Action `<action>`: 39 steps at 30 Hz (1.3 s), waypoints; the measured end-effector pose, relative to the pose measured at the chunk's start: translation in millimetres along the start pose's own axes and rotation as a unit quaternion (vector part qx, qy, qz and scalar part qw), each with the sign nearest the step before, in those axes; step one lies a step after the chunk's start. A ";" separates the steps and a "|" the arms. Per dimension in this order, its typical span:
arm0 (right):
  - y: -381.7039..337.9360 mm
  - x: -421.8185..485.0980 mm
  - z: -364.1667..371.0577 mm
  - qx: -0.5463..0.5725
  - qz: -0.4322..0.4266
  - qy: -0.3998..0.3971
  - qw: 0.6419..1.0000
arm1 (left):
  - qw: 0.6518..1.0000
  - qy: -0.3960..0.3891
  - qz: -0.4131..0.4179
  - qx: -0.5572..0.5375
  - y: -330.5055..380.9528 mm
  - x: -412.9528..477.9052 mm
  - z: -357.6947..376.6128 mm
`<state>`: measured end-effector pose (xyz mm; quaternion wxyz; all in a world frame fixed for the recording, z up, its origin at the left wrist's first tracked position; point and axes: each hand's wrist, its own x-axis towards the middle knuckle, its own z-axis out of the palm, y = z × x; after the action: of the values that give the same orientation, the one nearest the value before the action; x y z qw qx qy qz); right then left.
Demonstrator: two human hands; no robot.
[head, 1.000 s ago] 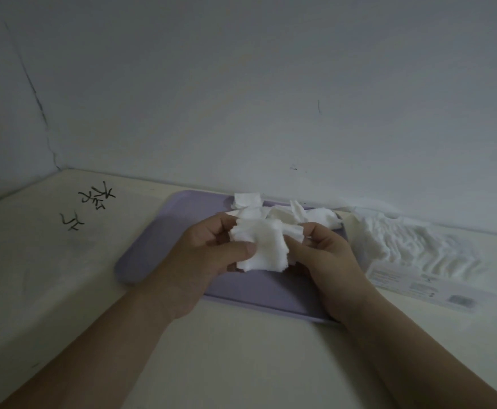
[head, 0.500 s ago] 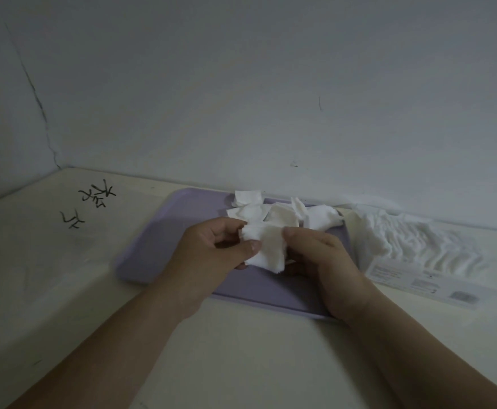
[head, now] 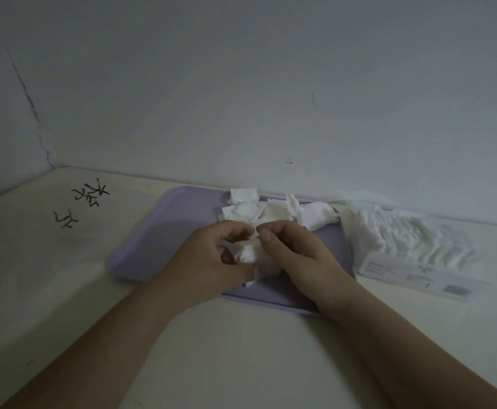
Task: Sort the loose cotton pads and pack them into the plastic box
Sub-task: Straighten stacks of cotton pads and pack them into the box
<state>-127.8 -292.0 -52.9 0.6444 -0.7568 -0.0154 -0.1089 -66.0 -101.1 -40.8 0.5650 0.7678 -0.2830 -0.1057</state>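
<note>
Over the near half of the purple tray: my left grip and right grip, fingers curled; I pinch one small bunch of cotton pads between them, fingertips almost meeting at its top; at the tray's far edge: loose pile of pads, white, overlapping, some crumpled; just right of the tray, on the worktop: plastic box, lying flat, white pads in rows inside, printed label along its near side; far left of the worktop: black handwritten marks; behind: plain wall, thin crack at its left corner.
</note>
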 end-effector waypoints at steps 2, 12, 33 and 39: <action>-1.5 1.3 3.4 -0.070 -0.002 0.002 0.998 | 1.000 -0.020 0.001 0.000 1.7 -0.7 1.2; -9.8 0.7 8.6 -0.160 0.029 -0.028 0.986 | 0.998 -0.022 0.029 0.045 2.6 -1.4 7.5; -12.1 3.1 -26.7 0.103 0.024 0.260 0.960 | 0.989 0.116 -0.002 0.087 29.2 42.4 8.2; -2.2 3.3 -22.1 0.063 0.056 0.297 0.951 | 0.950 0.092 -0.002 0.297 16.1 52.7 31.8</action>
<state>-128.1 -313.6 -46.9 0.6712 -0.6476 0.2126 -0.2915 -43.3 -159.2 -28.3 0.3348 0.9080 -0.2464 0.0531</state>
